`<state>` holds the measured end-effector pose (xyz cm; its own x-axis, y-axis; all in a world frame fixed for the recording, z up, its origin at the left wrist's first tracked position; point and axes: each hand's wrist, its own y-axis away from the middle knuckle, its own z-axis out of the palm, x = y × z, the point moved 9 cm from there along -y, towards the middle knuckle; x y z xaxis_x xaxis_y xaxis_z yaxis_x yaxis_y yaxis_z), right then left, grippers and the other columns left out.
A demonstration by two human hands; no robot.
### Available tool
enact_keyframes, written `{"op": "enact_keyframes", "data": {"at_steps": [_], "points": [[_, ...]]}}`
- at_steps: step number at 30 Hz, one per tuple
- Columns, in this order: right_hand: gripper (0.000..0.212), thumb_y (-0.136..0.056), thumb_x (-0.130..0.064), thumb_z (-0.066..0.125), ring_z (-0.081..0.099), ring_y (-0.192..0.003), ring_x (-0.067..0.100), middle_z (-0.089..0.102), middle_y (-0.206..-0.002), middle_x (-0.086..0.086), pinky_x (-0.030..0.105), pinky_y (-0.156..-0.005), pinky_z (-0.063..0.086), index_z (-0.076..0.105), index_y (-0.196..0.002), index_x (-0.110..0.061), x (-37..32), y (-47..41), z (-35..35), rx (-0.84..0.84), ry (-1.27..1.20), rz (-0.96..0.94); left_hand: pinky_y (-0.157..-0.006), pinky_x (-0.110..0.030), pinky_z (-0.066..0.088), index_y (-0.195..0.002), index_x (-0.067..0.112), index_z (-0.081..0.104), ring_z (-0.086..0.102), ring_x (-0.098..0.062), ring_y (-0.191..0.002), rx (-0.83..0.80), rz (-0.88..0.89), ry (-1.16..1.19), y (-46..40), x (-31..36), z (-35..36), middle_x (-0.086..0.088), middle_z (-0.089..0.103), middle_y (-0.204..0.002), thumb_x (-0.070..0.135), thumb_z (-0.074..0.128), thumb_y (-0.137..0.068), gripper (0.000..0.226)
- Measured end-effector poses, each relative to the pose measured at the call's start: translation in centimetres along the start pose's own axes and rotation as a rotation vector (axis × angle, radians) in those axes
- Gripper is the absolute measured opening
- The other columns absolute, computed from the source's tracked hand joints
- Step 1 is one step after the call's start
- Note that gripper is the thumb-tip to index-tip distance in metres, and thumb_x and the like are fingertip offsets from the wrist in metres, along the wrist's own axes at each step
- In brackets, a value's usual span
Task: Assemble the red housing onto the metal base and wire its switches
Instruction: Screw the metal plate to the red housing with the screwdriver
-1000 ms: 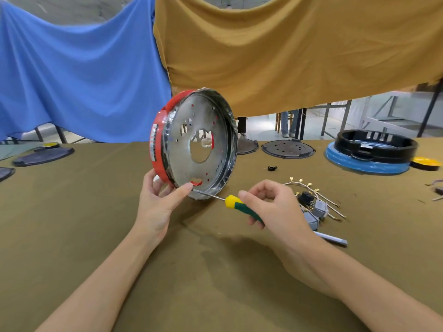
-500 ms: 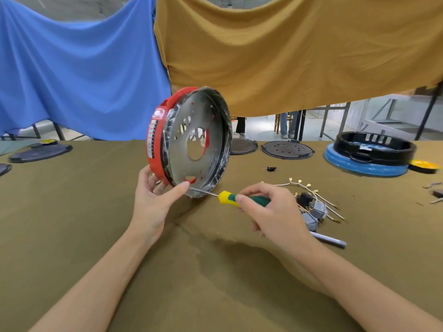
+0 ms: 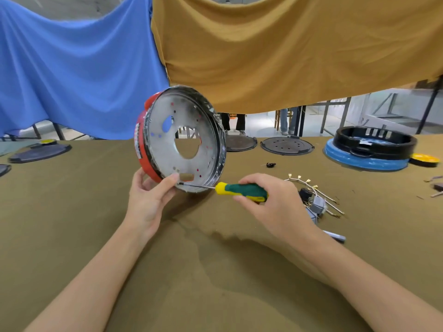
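While the left hand [image 3: 148,202] grips the bottom edge of the red housing [image 3: 143,159] and metal base [image 3: 184,140], standing them on edge, its thumb lies beside the screwdriver [image 3: 239,189] tip. Right hand [image 3: 273,202] curls round the green handle. Switches [image 3: 316,202] lie just beyond its knuckles.

Your round red plastic housing [image 3: 143,149] stands on edge, tilted, around the shiny perforated metal base disc [image 3: 184,140]. Grey switches with brass-tipped wires [image 3: 316,202] lie on the table, right.
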<state>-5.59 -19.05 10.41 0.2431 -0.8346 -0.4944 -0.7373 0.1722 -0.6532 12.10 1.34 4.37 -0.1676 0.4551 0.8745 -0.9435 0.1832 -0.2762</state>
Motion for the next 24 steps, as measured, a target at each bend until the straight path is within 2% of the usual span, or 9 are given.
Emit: {"op": "enact_keyframes", "data": {"at_steps": [2, 4, 7, 9, 12, 16, 19, 21, 24], "points": [[0.018, -0.087, -0.039, 0.071, 0.053, -0.056, 0.008, 0.068, -0.065, -0.004, 0.021, -0.053, 0.039, 0.070, -0.083, -0.022, 0.6, 0.2, 0.0, 0.037, -0.044, 0.118, -0.092, -0.040, 0.057, -0.127, 0.018, 0.051, 0.068, -0.025, -0.112, -0.028, 0.040, -0.087, 0.2, 0.1, 0.4, -0.010, 0.067, -0.127, 0.008, 0.090, -0.062, 0.076], [0.035, -0.091, -0.046, 0.060, 0.044, -0.045, 0.006, 0.067, -0.056, 0.001, 0.026, -0.050, 0.036, 0.069, -0.075, -0.017, 2.6, 1.2, 1.2, -0.007, -0.239, 0.421, -0.098, -0.044, 0.052, -0.127, 0.021, 0.053, 0.065, -0.026, -0.118, -0.067, 0.099, -0.174, 0.4, 0.4, 0.8, -0.008, 0.065, -0.129, 0.010, 0.091, -0.061, 0.077], [0.030, -0.090, -0.047, 0.061, 0.041, -0.050, 0.011, 0.068, -0.066, -0.003, 0.025, -0.056, 0.035, 0.068, -0.088, -0.018, 4.6, 2.3, 2.9, -0.148, -0.484, 0.712, -0.100, -0.044, 0.051, -0.131, 0.019, 0.052, 0.064, -0.026, -0.119, -0.078, 0.103, -0.201, 0.6, 0.4, 1.0, -0.006, 0.065, -0.129, 0.012, 0.093, -0.059, 0.083], [0.015, -0.086, -0.029, 0.069, 0.045, -0.059, 0.015, 0.059, -0.081, -0.001, 0.029, -0.060, 0.037, 0.060, -0.096, -0.023, 4.7, 1.7, 2.5, -0.157, -0.521, 0.667, -0.092, -0.040, 0.056, -0.132, 0.017, 0.051, 0.067, -0.025, -0.114, -0.035, 0.049, -0.128, 0.6, 0.2, 0.7, -0.006, 0.067, -0.128, 0.014, 0.086, -0.062, 0.078], [0.023, -0.083, -0.008, 0.067, 0.048, -0.065, 0.015, 0.057, -0.088, 0.004, 0.030, -0.063, 0.040, 0.054, -0.095, -0.023, 3.4, 0.4, 1.4, -0.120, -0.444, 0.425, -0.078, -0.031, 0.060, -0.127, 0.016, 0.050, 0.072, -0.022, -0.103, 0.002, -0.040, 0.035, 0.3, -0.4, 0.4, -0.009, 0.071, -0.120, 0.010, 0.080, -0.066, 0.069], [0.008, -0.087, -0.026, 0.072, 0.051, -0.061, 0.006, 0.059, -0.072, -0.011, 0.016, -0.055, 0.038, 0.065, -0.092, -0.025, 1.6, -0.1, -0.4, 0.021, -0.196, 0.182, -0.074, -0.032, 0.060, -0.123, 0.016, 0.050, 0.074, -0.020, -0.096, 0.023, -0.060, 0.078, 0.3, -0.3, 0.2, -0.007, 0.074, -0.110, 0.009, 0.080, -0.066, 0.065], [0.039, -0.094, -0.047, 0.056, 0.059, -0.061, 0.024, 0.064, -0.063, 0.007, 0.041, -0.063, 0.051, 0.067, -0.079, -0.013, 1.5, 0.0, -0.4, 0.042, -0.105, 0.230, -0.078, -0.032, 0.060, -0.129, 0.015, 0.050, 0.072, -0.023, -0.104, -0.006, -0.032, 0.013, 0.5, -0.1, 0.6, -0.009, 0.071, -0.120, 0.011, 0.080, -0.066, 0.070], [0.057, -0.098, -0.052, 0.045, 0.057, -0.064, 0.034, 0.063, -0.065, 0.019, 0.048, -0.067, 0.051, 0.063, -0.076, -0.002, 2.1, 0.3, 0.1, 0.005, -0.085, 0.308, -0.083, -0.034, 0.060, -0.133, 0.013, 0.049, 0.070, -0.025, -0.109, -0.025, -0.002, -0.037, 0.6, 0.1, 0.8, -0.010, 0.067, -0.126, 0.011, 0.081, -0.066, 0.074], [0.026, -0.096, -0.041, 0.055, 0.054, -0.062, 0.016, 0.061, -0.076, 0.006, 0.030, -0.061, 0.048, 0.060, -0.089, -0.016, 2.3, 0.6, 0.9, -0.057, -0.199, 0.316, -0.083, -0.034, 0.060, -0.135, 0.012, 0.048, 0.069, -0.027, -0.111, -0.018, 0.003, -0.039, 0.5, 0.1, 0.6, -0.012, 0.067, -0.127, 0.012, 0.081, -0.066, 0.076]]}}
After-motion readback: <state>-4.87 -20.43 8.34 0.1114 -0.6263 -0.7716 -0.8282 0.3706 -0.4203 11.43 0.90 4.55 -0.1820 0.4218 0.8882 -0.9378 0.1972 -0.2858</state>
